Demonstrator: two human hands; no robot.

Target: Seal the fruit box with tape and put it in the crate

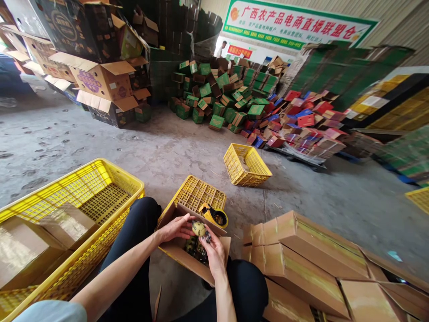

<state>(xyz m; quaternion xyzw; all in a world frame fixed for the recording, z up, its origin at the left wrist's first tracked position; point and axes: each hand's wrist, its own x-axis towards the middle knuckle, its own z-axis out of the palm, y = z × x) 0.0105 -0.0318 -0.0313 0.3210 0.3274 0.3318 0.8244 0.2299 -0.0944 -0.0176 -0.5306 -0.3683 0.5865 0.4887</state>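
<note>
An open cardboard box (181, 254) rests between my knees with dark round fruit inside it. Both hands hold one small yellow-green round fruit (198, 228) just above the box. My left hand (176, 228) curls its fingers round the fruit's left side. My right hand (214, 252) pinches it from the right with fingertips together. A yellow tape dispenser (214, 215) lies on the box's far flap, right behind the fruit. An upturned yellow plastic crate (200, 194) stands behind the box.
A large yellow crate (100, 179) holding flattened cardboard sits at my left. Sealed cardboard boxes (301, 250) are stacked at my right. A tipped yellow basket (246, 165) lies on the concrete floor ahead. Piles of green and red cartons (254, 105) fill the back.
</note>
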